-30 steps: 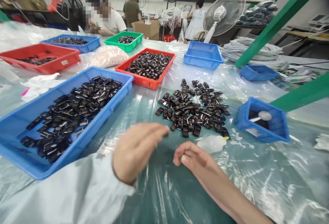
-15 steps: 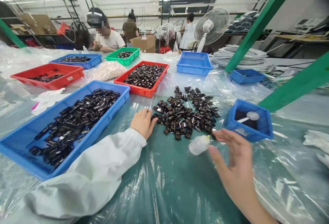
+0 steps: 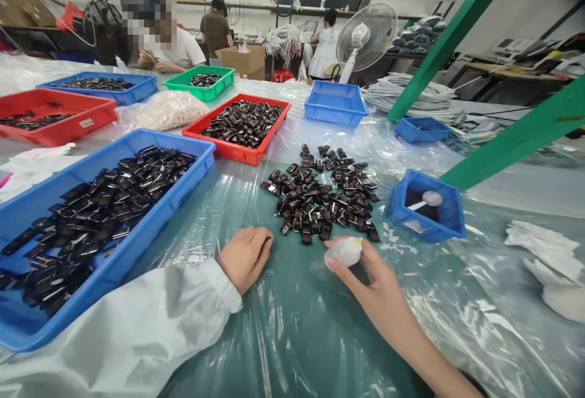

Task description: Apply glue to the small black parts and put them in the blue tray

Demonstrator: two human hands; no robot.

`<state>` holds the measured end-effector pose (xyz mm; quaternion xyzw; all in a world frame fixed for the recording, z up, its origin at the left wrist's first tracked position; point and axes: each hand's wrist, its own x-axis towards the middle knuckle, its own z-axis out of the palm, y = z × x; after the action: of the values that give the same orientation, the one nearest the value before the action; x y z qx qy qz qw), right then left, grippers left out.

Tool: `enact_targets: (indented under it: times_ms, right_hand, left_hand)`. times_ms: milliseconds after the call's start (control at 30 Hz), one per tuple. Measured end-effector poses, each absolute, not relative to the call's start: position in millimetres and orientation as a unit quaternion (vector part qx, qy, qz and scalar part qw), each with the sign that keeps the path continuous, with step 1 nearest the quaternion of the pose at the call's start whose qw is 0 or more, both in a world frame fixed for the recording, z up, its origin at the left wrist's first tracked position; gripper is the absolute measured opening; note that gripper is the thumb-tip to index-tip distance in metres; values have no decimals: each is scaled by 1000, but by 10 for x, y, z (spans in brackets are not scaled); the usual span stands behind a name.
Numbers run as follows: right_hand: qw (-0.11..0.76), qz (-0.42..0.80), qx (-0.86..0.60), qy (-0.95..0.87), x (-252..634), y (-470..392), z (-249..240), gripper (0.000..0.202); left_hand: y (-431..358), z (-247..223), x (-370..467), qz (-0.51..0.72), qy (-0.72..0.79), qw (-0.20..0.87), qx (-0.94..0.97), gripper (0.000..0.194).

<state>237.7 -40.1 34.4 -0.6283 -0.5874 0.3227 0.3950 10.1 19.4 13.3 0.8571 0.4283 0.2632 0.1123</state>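
My left hand (image 3: 247, 256), in a pale sleeve, rests on the plastic-covered table with its fingers curled in. A tiny dark bit shows at its fingertips, but what it belongs to is hidden. Between the thumb and fingers of my right hand (image 3: 372, 273) is a small translucent squeeze bottle (image 3: 345, 252) with a yellowish tip, tilted onto its side. Just beyond both hands lies a loose pile of small glossy black plastic parts (image 3: 315, 197). To the left, a long blue tray (image 3: 205, 157) holds many more of these black parts.
A blue bin (image 3: 397, 203) with a white spoon (image 3: 429, 199) stands right of the pile. Behind are a red tray (image 3: 274, 139), a green tray (image 3: 228, 84) and a blue tray (image 3: 336, 111). A green post (image 3: 457, 38) slants at right. Co-workers and a fan (image 3: 365, 38) are farther back.
My right hand has moved left and closed around the squeeze bottle. My left hand has drawn back from the pile toward me, its fingers now curled. The camera view has shifted slightly.
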Motion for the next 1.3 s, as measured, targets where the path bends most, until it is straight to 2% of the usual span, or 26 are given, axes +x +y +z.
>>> enact_targets:
  times_ms: [233, 367, 533, 700, 833, 967, 1100, 1300]
  right_hand:
    - [389, 325, -638, -580, 2405, -396, 296, 32]
    - [385, 335, -637, -578, 2432, -434, 232, 38]
    - [380, 361, -614, -590, 2401, -496, 268, 35]
    - [372, 343, -586, -633, 2349, -517, 344, 26]
    - [326, 284, -578, -692, 2353, -531, 364, 35]
    - [322, 249, -573, -711, 2353, -543, 360, 42]
    - [313, 234, -560, -731, 2351, -542, 348, 45]
    - [299, 214, -553, -748, 2370, -540, 327, 44]
  left_hand:
    - [150, 96, 79, 264, 432, 122, 854, 34]
    - [107, 130, 10, 255, 403, 171, 862, 34]
    - [51, 188, -44, 261, 388, 226, 855, 41]
    - [58, 178, -42, 312, 359, 284, 833, 31]
    - [120, 178, -55, 317, 350, 366, 802, 28]
    - [149, 229, -69, 304, 386, 433, 756, 24]
    - [139, 268, -65, 300, 398, 453, 739, 16]
    - [142, 276, -58, 301, 368, 444, 760, 15]
